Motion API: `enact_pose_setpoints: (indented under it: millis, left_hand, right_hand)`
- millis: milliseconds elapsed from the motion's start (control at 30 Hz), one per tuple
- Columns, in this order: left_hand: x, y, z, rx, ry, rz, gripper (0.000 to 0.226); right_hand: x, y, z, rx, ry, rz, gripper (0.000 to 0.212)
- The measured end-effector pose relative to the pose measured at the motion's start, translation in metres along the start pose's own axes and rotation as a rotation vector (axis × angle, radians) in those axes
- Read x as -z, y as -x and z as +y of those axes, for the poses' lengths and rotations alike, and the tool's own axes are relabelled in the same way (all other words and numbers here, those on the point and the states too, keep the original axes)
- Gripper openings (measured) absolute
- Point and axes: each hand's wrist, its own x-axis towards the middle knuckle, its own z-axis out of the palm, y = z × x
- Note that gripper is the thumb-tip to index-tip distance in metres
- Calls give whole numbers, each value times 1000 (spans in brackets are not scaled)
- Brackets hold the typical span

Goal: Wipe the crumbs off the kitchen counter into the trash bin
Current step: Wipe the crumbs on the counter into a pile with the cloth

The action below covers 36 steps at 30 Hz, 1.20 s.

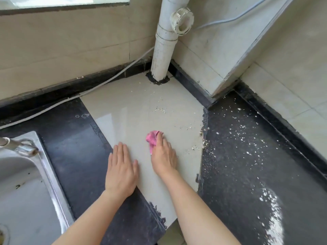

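Observation:
My right hand (163, 154) presses a small pink cloth (151, 137) flat onto the beige tile section of the counter (134, 112); the cloth sticks out past my fingertips and most of it is hidden under the palm. My left hand (121, 169) lies flat beside it with fingers straight, holding nothing. Pale crumbs (161, 110) are scattered over the tile toward the corner. More crumbs (247, 144) speckle the black counter on the right, with a small heap (205, 144) at the seam. No trash bin is in view.
A steel sink (26, 183) with a tap (21, 146) sits at the left. A white drain pipe (163, 46) rises from the back corner. A white cable (88, 92) runs along the back wall. A tiled column (230, 64) juts in at the right.

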Motion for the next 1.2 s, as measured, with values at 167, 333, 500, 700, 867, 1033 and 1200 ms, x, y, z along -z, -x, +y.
enact_pose_setpoints:
  millis: [167,333,500,700,867,1033,1200]
  left_hand:
    - [-17,10,14,7,-87,-41,78]
    - [-5,7,20,53,-120,-160,68]
    - [1,6,27,70,-188,-202,68]
    - [0,5,26,71,-207,-227,69]
    - [0,4,24,62,-211,-227,69]
    - [6,3,27,42,-209,-236,69]
    - [18,-15,19,-42,-222,-88,41]
  right_hand:
    - [15,11,70,-134,92,37,54]
    - [53,14,157,-451,181,114,45]
    - [60,17,120,-289,44,258,37]
    - [15,50,47,42,-68,32,49]
    - [27,72,122,-279,-58,118,48]
    - [78,84,187,-556,79,96,35]
    - [102,33,135,-312,-140,183,47]
